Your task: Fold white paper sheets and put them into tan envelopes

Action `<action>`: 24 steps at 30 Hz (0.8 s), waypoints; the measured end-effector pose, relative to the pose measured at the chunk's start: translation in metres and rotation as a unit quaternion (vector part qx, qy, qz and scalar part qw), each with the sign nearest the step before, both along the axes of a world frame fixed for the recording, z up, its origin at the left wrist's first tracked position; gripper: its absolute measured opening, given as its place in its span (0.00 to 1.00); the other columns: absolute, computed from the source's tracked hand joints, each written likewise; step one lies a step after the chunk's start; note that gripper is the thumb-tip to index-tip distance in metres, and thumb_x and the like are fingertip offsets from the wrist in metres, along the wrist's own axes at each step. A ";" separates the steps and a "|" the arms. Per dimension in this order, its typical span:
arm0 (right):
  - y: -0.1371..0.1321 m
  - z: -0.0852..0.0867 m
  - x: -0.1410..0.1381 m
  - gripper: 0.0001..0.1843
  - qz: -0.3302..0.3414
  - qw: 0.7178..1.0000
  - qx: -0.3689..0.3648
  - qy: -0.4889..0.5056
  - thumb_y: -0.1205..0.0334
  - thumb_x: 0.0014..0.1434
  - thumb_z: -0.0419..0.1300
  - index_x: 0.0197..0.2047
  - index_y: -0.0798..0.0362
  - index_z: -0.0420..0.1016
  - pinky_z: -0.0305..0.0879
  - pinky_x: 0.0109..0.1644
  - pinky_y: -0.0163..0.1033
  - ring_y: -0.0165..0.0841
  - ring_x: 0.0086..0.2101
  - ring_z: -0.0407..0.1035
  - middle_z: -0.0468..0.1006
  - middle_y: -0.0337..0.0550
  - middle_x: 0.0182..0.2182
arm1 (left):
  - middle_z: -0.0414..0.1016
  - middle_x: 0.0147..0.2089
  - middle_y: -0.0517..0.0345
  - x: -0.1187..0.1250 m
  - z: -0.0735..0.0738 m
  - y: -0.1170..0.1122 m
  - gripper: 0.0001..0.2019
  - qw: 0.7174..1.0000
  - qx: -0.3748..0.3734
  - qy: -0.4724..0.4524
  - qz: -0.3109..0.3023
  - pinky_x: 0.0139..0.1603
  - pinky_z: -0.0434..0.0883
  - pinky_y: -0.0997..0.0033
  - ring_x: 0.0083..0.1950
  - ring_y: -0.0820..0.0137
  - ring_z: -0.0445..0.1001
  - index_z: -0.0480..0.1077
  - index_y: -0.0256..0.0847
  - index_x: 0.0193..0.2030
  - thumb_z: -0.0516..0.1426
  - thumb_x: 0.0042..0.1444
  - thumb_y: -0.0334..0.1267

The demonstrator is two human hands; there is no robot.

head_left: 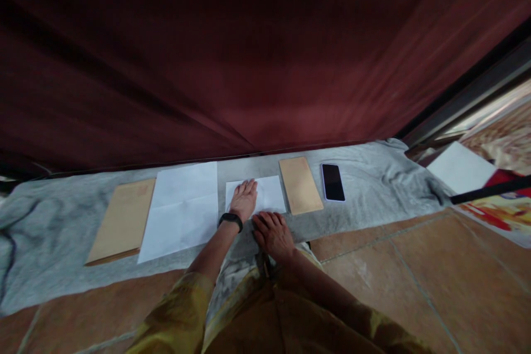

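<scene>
My left hand [244,199], with a black band on its wrist, lies flat on a small white sheet of paper [271,191] that looks folded. My right hand [274,235] rests at the sheet's near edge, fingers spread a little and pointing away from me. Nothing shows in its grasp. To the right of the sheet is a single brown envelope [301,185]. A larger white sheet with crease lines [182,210] lies on the left, beside a stack of brown envelopes [122,218].
A grey cloth [373,182] lies under the papers on a tiled floor [394,271]. A phone [333,182] with a dark screen sits right of the single envelope. Dark red fabric [257,88] rises behind. Another white sheet [460,168] lies far right, by a dark bar [489,191].
</scene>
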State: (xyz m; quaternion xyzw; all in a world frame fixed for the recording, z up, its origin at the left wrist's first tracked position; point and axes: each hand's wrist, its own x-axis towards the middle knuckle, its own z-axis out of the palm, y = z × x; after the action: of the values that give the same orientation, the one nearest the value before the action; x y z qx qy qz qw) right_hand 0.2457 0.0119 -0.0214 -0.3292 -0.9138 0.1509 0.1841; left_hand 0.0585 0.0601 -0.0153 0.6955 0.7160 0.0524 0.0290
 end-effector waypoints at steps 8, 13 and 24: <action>-0.001 0.000 0.001 0.25 0.006 1.000 0.002 0.001 0.55 0.69 0.56 0.67 0.49 0.64 0.57 0.66 0.55 0.44 0.60 0.63 0.71 0.50 0.61 | 0.60 0.73 0.43 0.004 0.001 -0.012 0.25 1.000 0.017 -0.020 0.013 0.72 0.57 0.49 0.75 0.57 0.53 0.62 0.33 0.68 0.42 0.68 0.37; -0.001 -0.006 0.002 0.23 0.004 1.000 0.005 0.006 0.58 0.69 0.55 0.65 0.51 0.67 0.55 0.68 0.55 0.44 0.61 0.62 0.71 0.50 0.62 | 0.58 0.74 0.46 0.018 -0.002 -0.070 0.24 0.998 0.059 -0.026 -0.007 0.73 0.57 0.52 0.76 0.59 0.52 0.62 0.33 0.68 0.43 0.69 0.37; 0.002 -0.007 0.011 0.23 0.018 1.000 0.007 0.017 0.63 0.69 0.53 0.66 0.50 0.68 0.55 0.69 0.56 0.41 0.63 0.61 0.71 0.48 0.62 | 0.62 0.72 0.49 0.032 -0.002 -0.125 0.24 0.999 0.031 0.005 -0.005 0.72 0.59 0.51 0.73 0.59 0.58 0.62 0.39 0.69 0.45 0.69 0.42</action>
State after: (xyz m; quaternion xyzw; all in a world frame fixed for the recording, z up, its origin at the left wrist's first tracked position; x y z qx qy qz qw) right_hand 0.2570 0.0137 -0.0280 -0.3086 -0.9175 0.1528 0.1988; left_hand 0.0902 -0.0645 -0.0177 0.7002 0.7104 0.0713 0.0043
